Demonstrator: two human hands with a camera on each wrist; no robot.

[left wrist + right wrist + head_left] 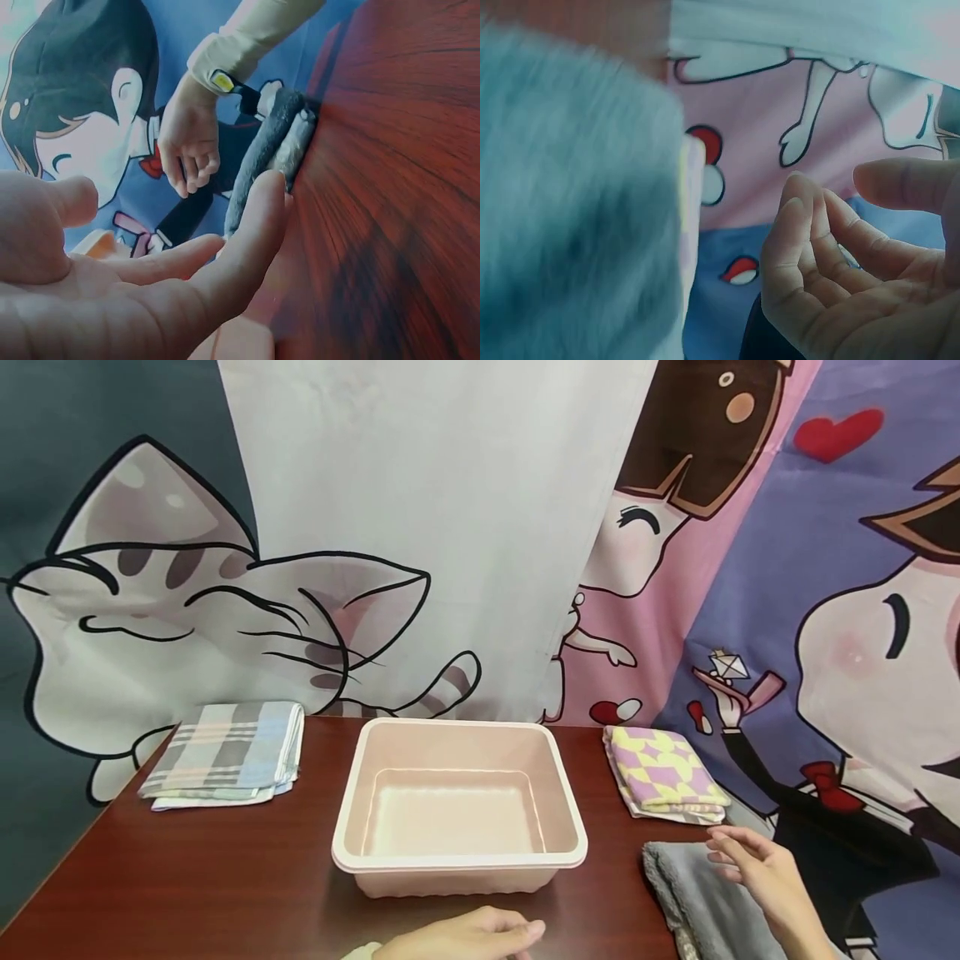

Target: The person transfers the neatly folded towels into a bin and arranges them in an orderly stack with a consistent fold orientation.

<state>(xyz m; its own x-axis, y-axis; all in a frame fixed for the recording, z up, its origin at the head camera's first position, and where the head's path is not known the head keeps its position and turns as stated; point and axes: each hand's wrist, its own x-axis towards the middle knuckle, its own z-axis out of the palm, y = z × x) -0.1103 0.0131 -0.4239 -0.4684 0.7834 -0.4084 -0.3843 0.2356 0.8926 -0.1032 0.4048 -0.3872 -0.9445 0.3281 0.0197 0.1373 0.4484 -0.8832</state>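
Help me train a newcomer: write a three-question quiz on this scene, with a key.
1. In the head view, which side of the pink basin does the plaid cloth lie on?
2. True or false: the left hand holds nothing.
3. Which is nearest the right hand: (a) plaid cloth, (b) grey cloth, (c) pink basin?

Key: 1. left; 2. true; 3. b.

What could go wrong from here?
1. The folded grey towel shows separate layers at its edge; if the right hand, empty and close to it, catches only the top one, the fold may open.
2. The left hand is just in front of the pink basin; a careless forward sweep might nudge it.
3. The yellow-and-purple cloth lies just beyond the grey towel, so a wide reach could disturb it.
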